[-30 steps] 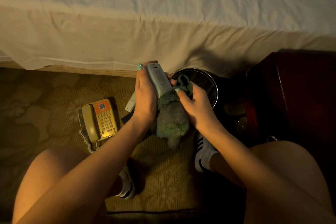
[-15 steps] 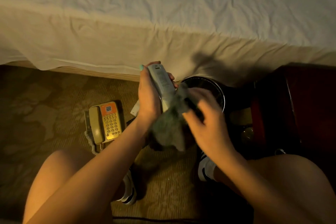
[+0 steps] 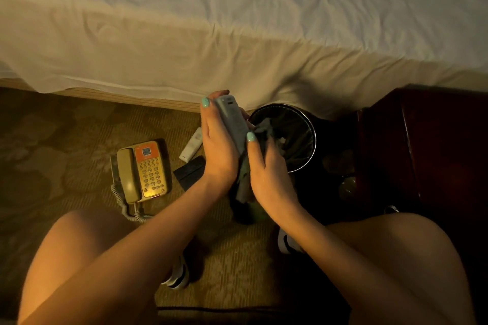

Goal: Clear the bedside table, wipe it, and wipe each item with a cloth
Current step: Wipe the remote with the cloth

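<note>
Closing in since half a second ago, the right hand is now lying hard against the left hand, and the cloth that was hanging loose is being squeezed between the two palms. Judged from that, the wiping stroke is running down the lower body of the remote control, and this item is mid-clean, not finished.

Left hand is gripping the remote upright at centre frame, fingers wrapping behind it, thumb lying along its upper left edge. Right hand is holding the cloth against the remote's right side, thumb tip resting on its face.

Remote is showing as a long pale-grey unit, button side facing the camera, top end free, lower end being covered by cloth. Fine marks cannot be told in this dim light.

Left of the hands, a telephone, a white handset and a dark flat item are lying on the carpet. A waste bin is standing just right of the hands, with the bedside table at right of frame.
</note>
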The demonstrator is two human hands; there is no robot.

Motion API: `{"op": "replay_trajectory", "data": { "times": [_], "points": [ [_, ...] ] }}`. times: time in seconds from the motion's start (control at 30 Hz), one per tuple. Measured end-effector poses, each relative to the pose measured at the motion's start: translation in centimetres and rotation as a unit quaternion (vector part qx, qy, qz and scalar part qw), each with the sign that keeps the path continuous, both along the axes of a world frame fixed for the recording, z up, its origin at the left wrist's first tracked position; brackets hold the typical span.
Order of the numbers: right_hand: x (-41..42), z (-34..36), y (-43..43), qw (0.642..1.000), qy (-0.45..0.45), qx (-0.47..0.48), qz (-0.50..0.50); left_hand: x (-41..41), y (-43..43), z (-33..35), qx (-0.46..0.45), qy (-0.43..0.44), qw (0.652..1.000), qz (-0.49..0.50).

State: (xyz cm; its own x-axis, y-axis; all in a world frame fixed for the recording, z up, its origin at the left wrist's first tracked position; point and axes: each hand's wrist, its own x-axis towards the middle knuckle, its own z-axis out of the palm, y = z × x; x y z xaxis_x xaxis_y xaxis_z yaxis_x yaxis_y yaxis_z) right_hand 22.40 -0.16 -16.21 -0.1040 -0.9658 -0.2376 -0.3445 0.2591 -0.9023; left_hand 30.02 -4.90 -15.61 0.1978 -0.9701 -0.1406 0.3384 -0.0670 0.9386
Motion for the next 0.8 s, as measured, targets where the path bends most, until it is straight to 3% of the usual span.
{"op": "replay_trajectory", "data": {
  "times": [0.17,0.3,0.57,0.73,0.8],
  "points": [
    [-0.9,-1.0,-1.9,0.999,0.012,0.040,-0.026,-0.5,0.5,0.2,0.046,0.057,0.997,0.015],
    [-1.2,-1.2,-2.0,0.993,-0.103,0.044,-0.044,-0.4,-0.1,0.3,0.074,0.084,0.994,0.002],
    [-0.4,-1.2,1.8,0.991,0.017,-0.070,0.111,0.2,-0.2,-0.2,0.161,0.092,0.983,-0.001],
    [-2.9,-0.8,-1.6,0.995,-0.059,-0.043,-0.068,0.3,-0.5,0.0,0.206,0.036,0.975,-0.081],
    [-3.5,-0.6,-2.1,0.995,-0.061,-0.075,-0.036,0.2,-0.4,-0.3,0.200,0.005,0.972,-0.119]
  ]
}}
